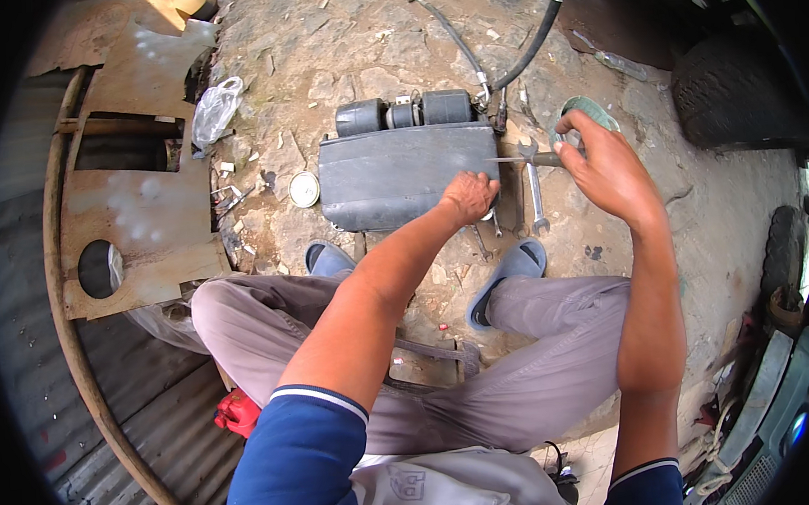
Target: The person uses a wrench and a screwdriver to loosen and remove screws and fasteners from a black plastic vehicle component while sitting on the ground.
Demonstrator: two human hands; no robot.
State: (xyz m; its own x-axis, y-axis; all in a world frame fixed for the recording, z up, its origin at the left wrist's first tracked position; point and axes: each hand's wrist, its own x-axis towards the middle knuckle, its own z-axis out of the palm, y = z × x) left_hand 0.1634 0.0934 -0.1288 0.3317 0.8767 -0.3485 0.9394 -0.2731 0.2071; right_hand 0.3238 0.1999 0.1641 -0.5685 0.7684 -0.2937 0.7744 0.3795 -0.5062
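A dark grey blower unit (401,171) with two round fan housings on its far side lies on the stony ground in front of my knees. My left hand (468,196) rests on its near right corner, fingers curled down against the casing. My right hand (599,161) is shut on the handle of a screwdriver (527,160), whose thin shaft points left at the unit's right end. Two black hoses (526,49) run from the unit's far right corner toward the top of the view.
Open-ended spanners (535,193) lie on the ground right of the unit. A round white lid (304,189) and a plastic bag (214,112) sit to its left, beside cut plywood sheets (141,219). A tyre (732,94) stands at the far right. My feet wear grey slippers (507,280).
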